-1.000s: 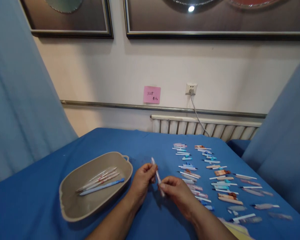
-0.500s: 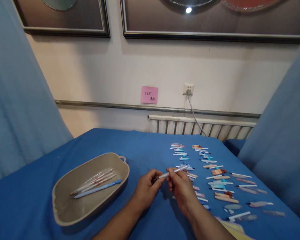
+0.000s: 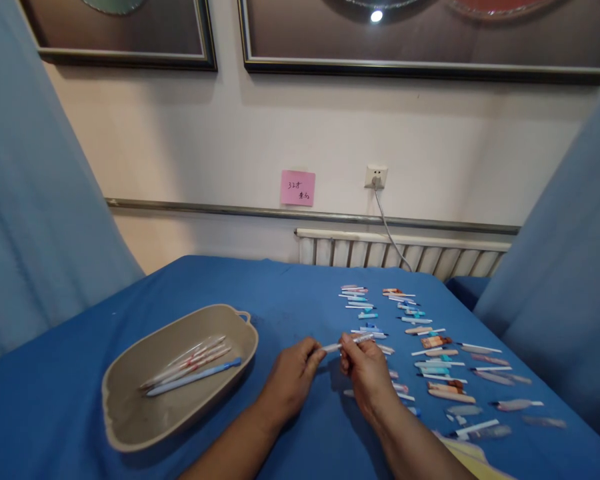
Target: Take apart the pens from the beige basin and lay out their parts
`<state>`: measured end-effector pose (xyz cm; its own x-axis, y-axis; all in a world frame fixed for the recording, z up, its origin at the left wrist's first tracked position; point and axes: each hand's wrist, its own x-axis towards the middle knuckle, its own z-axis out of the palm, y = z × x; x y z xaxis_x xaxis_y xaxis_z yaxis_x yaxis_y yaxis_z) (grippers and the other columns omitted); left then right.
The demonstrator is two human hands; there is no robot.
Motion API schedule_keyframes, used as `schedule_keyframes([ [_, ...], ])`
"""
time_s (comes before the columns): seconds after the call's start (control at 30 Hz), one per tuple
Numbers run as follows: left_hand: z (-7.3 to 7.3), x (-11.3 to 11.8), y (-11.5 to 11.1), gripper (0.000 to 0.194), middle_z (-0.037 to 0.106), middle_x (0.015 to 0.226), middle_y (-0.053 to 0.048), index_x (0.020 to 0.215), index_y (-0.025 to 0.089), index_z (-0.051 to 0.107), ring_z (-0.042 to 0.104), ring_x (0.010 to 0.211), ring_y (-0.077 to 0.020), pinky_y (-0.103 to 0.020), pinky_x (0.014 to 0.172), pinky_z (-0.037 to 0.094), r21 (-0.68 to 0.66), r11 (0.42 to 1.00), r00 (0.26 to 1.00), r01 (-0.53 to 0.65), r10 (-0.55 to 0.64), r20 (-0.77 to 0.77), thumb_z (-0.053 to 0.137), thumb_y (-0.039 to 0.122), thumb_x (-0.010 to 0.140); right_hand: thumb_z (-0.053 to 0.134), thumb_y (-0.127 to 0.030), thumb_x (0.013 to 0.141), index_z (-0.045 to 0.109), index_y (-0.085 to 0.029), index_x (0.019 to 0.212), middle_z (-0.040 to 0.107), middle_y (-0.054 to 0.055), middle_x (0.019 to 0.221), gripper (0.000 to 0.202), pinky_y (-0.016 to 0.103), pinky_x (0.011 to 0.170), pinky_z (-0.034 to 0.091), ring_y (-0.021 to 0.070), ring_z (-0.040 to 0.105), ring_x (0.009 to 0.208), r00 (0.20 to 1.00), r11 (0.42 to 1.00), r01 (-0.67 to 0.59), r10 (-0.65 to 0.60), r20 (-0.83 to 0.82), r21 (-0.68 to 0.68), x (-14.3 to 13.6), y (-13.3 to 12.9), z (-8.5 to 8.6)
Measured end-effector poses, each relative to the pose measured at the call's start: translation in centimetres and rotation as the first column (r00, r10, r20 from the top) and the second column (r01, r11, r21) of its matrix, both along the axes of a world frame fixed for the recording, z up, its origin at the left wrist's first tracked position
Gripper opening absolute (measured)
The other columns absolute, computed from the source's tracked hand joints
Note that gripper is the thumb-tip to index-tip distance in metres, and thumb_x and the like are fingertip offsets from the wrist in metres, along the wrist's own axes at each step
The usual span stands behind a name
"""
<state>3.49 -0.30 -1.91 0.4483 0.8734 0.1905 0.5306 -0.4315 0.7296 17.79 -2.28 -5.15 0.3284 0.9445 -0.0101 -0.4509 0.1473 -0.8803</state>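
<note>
Between my two hands a slim whitish pen [image 3: 333,347] is held over the blue cloth. My left hand [image 3: 293,373] pinches its left end, and my right hand [image 3: 367,373] grips it farther right, with the other end sticking out past the fingers. To the left, a beige basin [image 3: 125,427] holds a light blue pen [image 3: 195,377] and several clear pens with red marks [image 3: 195,360]. Several disassembled pen parts [image 3: 435,368] lie in columns on the right, some partly hidden behind my right hand.
The blue cloth [image 3: 290,300] covers the table. A yellow item [image 3: 473,460] lies at the near right edge. Blue curtains hang on both sides. Behind the table are a white radiator [image 3: 340,251], a metal rail, a pink note [image 3: 298,188] and a socket with a cable.
My hands have moved slightly apart, and more of the pen shows between them. The view has shifted a little.
</note>
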Motion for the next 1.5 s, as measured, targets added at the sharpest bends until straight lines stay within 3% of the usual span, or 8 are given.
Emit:
schedule_keyframes([
  [0.17,-0.3,0.1,0.2,0.044,0.048,0.056,0.003,0.071,0.017,0.057,0.045,0.053,-0.0132,-0.024,0.053,0.035,-0.126,0.992,0.998,0.023,-0.017,0.053,0.031,0.048,0.09,0.072,-0.052,0.062,0.055,-0.017,0.066,0.045,-0.007,0.044,0.039,0.022,0.042,0.028,0.0089,0.038,0.041,0.996,0.999,0.049,-0.049,0.076,0.004,0.0,0.1,-0.1],
  [0.37,-0.3,-0.1,0.0,0.026,0.057,0.074,0.002,0.084,0.018,0.056,0.051,0.067,-0.0136,-0.021,0.06,0.039,-0.081,0.997,0.981,0.012,0.004,0.195,0.064,0.04,0.073,0.07,-0.05,0.066,0.054,-0.017,0.066,0.045,-0.007,0.043,0.036,0.022,0.043,0.028,0.0091,0.038,0.041,0.987,0.998,0.063,-0.062,0.146,-0.002,-0.4,-0.6,0.7],
  [0.53,-0.6,-0.1,0.1,0.047,0.054,0.057,0.001,0.069,0.016,0.057,0.05,0.052,-0.0134,-0.024,0.053,0.039,-0.231,0.97,0.989,0.08,-0.048,0.139,0.031,0.05,0.089,0.068,-0.052,0.068,0.053,-0.018,0.066,0.044,-0.008,0.042,0.037,0.021,0.042,0.028,0.009,0.037,0.04,0.98,0.999,0.055,-0.054,0.191,0.001,-0.6,-0.8,0.7],
  [0.73,-0.9,-0.1,0.2,0.028,0.06,0.079,0.0,0.089,0.018,0.057,0.054,0.072,-0.015,-0.023,0.065,0.041,-0.112,0.992,0.975,0.049,-0.023,0.222,0.063,0.04,0.073,0.068,-0.053,0.067,0.053,-0.018,0.069,0.043,-0.008,0.043,0.038,0.021,0.04,0.026,0.0084,0.035,0.039,0.982,0.998,0.062,-0.059,0.18,-0.01,-0.4,-0.5,0.4],
  [0.9,-1.1,-0.1,0.3,0.043,0.052,0.055,0.002,0.071,0.017,0.056,0.048,0.051,-0.0122,-0.023,0.053,0.038,-0.238,0.967,0.986,0.096,-0.06,0.154,0.033,0.048,0.089,0.068,-0.052,0.068,0.053,-0.017,0.067,0.044,-0.008,0.043,0.037,0.021,0.041,0.028,0.0085,0.037,0.04,0.981,0.999,0.054,-0.053,0.184,-0.004,-0.3,-0.6,0.3],
  [1.1,-0.9,0.0,0.2,0.029,0.062,0.081,-0.001,0.088,0.017,0.057,0.054,0.071,-0.0147,-0.023,0.065,0.042,-0.119,0.991,0.979,0.053,-0.028,0.202,0.062,0.041,0.074,0.068,-0.054,0.067,0.052,-0.018,0.064,0.044,-0.007,0.044,0.04,0.022,0.041,0.027,0.0084,0.036,0.04,0.982,0.999,0.052,-0.052,0.181,0.002,-0.4,-0.7,0.5],
  [1.27,-0.8,0.0,0.2,0.046,0.052,0.054,0.002,0.069,0.017,0.055,0.049,0.05,-0.0127,-0.023,0.052,0.038,-0.23,0.967,0.987,0.109,-0.078,0.141,0.03,0.049,0.09,0.068,-0.053,0.068,0.053,-0.018,0.066,0.044,-0.008,0.044,0.038,0.021,0.041,0.027,0.0085,0.037,0.041,0.982,0.998,0.054,-0.052,0.181,-0.006,-0.4,-0.7,0.4],
  [1.5,-1.0,0.0,0.2,0.024,0.057,0.072,0.002,0.082,0.017,0.055,0.053,0.067,-0.0138,-0.022,0.061,0.04,-0.109,0.992,0.979,0.059,-0.036,0.2,0.058,0.04,0.078,0.069,-0.054,0.065,0.053,-0.018,0.065,0.043,-0.008,0.043,0.04,0.021,0.041,0.027,0.0082,0.036,0.04,0.984,0.998,0.059,-0.057,0.17,-0.006,-0.5,-0.7,0.6],
])
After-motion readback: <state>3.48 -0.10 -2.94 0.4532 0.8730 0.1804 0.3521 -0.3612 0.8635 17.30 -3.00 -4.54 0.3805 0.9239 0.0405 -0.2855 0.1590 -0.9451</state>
